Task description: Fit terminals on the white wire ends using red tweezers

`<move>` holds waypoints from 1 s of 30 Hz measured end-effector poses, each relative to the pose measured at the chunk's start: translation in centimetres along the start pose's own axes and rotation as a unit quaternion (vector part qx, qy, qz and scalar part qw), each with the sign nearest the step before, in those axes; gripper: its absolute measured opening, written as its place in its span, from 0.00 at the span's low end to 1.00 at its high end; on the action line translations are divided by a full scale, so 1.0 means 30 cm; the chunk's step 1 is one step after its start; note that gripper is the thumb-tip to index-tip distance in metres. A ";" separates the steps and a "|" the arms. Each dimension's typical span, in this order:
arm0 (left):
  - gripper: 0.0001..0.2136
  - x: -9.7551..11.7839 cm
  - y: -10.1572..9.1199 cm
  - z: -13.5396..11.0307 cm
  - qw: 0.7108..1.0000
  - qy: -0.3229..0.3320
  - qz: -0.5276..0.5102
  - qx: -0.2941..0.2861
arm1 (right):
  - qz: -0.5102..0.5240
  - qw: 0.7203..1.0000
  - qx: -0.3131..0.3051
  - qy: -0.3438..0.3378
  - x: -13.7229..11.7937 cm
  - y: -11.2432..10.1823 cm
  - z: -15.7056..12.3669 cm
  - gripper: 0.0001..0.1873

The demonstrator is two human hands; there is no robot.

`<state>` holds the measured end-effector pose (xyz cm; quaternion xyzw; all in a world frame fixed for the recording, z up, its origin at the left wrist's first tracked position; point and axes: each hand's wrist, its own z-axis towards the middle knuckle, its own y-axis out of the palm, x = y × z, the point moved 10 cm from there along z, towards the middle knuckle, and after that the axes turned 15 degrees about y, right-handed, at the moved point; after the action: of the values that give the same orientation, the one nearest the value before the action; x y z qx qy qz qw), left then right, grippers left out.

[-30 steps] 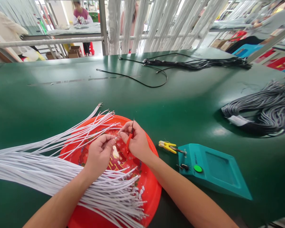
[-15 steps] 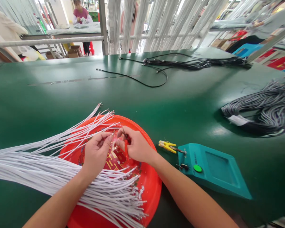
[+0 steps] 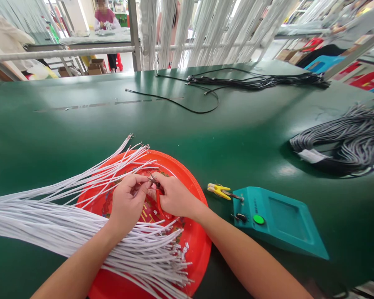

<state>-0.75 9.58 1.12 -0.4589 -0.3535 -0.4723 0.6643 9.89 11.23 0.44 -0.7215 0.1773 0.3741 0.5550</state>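
Observation:
My left hand [image 3: 128,202] is closed in a pinch on the end of a thin white wire, over the red round tray [image 3: 195,245]. My right hand [image 3: 173,197] is closed around small red-handled snips [image 3: 158,200], whose metal tip touches the wire end by my left fingers. A large bundle of white wires [image 3: 37,214] fans from the left across the tray, with metal terminals at the wire ends [image 3: 177,259]. Both hands meet above the middle of the tray.
A teal box with a green button [image 3: 279,222] and a yellow clip [image 3: 218,190] lies right of the tray. Grey cable coils [image 3: 345,139] sit far right, black cables [image 3: 255,82] at the back. White wires hang behind the green table [image 3: 65,124]; other people work beyond.
The snips have swung from pointing up to pointing left at the wire end. Both hands have dropped slightly toward the tray and closed together.

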 end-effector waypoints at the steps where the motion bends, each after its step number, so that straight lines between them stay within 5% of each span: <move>1: 0.04 0.005 -0.001 0.003 1.000 0.010 0.012 -0.006 | 0.004 1.000 -0.003 -0.002 -0.002 0.001 -0.001 0.04; 8: 0.05 0.044 -0.021 0.007 0.995 0.059 0.076 -0.010 | 0.162 0.985 -0.046 0.038 0.044 0.024 0.040 0.04; 11: 0.05 0.059 -0.012 0.005 0.995 0.070 0.063 -0.018 | 0.323 0.933 0.003 0.161 0.171 -0.002 0.082 0.03; 13: 0.05 0.038 -0.012 0.004 0.998 0.038 0.045 -0.012 | 0.386 0.902 0.056 0.186 0.214 -0.030 0.088 0.05; 18: 0.10 -0.061 -0.026 -0.010 0.993 -0.089 -0.053 0.048 | 0.315 0.944 0.003 0.102 0.115 -0.012 0.077 0.06; 24: 0.10 -0.071 -0.020 -0.009 0.991 -0.098 -0.073 0.054 | 0.210 0.976 -0.045 0.039 0.054 0.020 0.048 0.05; 30: 0.10 -0.069 -0.005 -0.013 0.991 -0.106 -0.071 0.030 | 0.257 0.965 -0.006 0.045 0.072 0.002 0.049 0.05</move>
<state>-1.49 9.81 -0.83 -0.4598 -0.4675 -0.4568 0.6012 10.76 12.93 -1.36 -0.6712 0.3796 0.4722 0.4271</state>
